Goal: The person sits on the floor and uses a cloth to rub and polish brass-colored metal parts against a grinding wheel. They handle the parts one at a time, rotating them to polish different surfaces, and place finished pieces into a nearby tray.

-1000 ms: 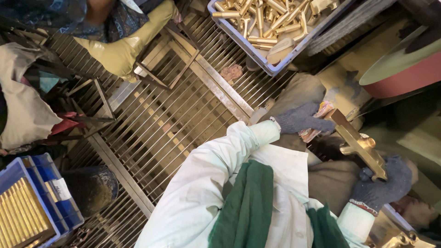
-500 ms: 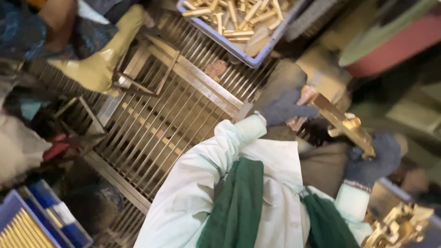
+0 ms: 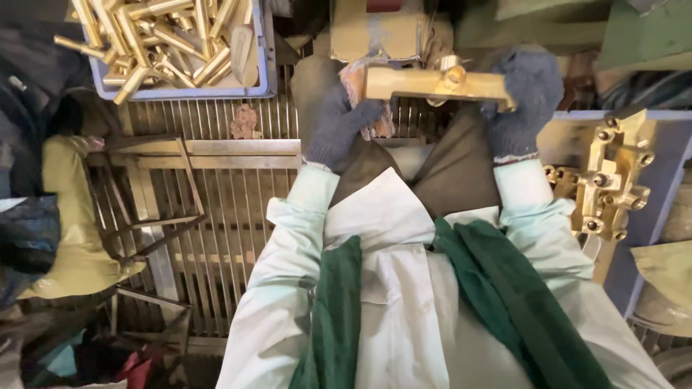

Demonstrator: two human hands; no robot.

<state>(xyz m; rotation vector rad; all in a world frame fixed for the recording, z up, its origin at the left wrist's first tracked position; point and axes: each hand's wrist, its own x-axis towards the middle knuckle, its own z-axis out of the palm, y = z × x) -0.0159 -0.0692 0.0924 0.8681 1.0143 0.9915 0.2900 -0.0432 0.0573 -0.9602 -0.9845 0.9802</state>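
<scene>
A long brass fitting [image 3: 432, 84] with a round knob on top lies across my lap, held level. My right hand [image 3: 522, 97], in a dark knit glove, grips its right end. My left hand [image 3: 337, 128], also gloved, presses a small worn pad [image 3: 360, 94] against the fitting's left end. Pale green sleeves and a dark green apron fill the lower frame.
A blue crate [image 3: 184, 50] of several brass bars stands at the upper left. A blue tray [image 3: 667, 173] at the right holds brass valve bodies [image 3: 609, 180]. A metal grate floor [image 3: 216, 216] with a small steel frame [image 3: 155, 194] lies left of me. A yellow bag [image 3: 68, 216] sits far left.
The view has swung round, so the fitting now lies level in front of me. My hands stay on the fitting, which has turned from slanted to horizontal.
</scene>
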